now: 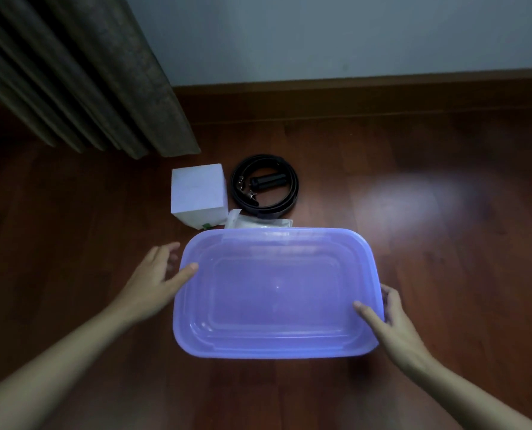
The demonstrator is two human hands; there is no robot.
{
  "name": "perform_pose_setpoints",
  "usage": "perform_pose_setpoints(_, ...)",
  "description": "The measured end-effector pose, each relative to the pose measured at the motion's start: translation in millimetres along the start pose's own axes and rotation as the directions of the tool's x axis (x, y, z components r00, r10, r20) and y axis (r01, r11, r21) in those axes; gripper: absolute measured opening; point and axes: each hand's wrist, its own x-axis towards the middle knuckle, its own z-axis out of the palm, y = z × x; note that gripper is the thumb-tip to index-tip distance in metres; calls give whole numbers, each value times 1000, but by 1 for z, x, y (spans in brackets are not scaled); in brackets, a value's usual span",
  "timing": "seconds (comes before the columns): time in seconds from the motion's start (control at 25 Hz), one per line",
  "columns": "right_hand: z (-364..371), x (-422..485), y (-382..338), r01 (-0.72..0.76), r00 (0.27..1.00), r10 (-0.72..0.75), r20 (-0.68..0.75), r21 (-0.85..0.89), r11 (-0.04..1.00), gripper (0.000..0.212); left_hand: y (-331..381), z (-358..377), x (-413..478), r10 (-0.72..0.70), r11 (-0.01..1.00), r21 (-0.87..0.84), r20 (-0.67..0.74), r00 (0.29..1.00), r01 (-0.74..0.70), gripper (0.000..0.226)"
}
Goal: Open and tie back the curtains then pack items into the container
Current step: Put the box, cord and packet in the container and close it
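A translucent purple container [274,293] stands on the wooden floor in front of me, and a matching lid seems to cover it. My left hand [153,280] is at its left edge, thumb tip touching the rim, fingers loose beside the wall. My right hand [392,321] grips the right edge, thumb on top and fingers round the rim. Just beyond the container lie a white box [199,193], a coiled black belt [289,193] with a small black cylinder [266,182] inside the coil, and a clear plastic packet [258,222], partly hidden by the far rim.
A dark pleated curtain [81,79] hangs to the floor at the upper left, close to the white box. A pale wall [351,35] with a wooden skirting board [382,88] runs along the back. Wooden floor [445,212] stretches to the right with a patch of glare.
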Motion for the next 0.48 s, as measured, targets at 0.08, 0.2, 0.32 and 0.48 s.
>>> perform_pose_setpoints(0.08, 5, 14, -6, 20, 997, -14, -80, 69, 997, 60, 12, 0, 14, 59, 994, 95, -24, 998, -57, 62)
perform_pose_setpoints(0.2, 13, 29, -11, 42, 990, -28, -136, 102, 994, 46, 21, 1, 27, 72, 984, 166, 9, 997, -72, 47)
perform_pose_setpoints(0.32, 17, 31, -10, 74, 981, -50, -188, 120, 990, 39, 23, -2, 31, 10, 995, 103, -4, 1000, -10, 40)
perform_pose_setpoints(0.48, 19, 32, -9, 87, 981, -59, -187, 148, 985, 36, 25, -6, 33, -34, 989, 148, 40, 999, 27, 37)
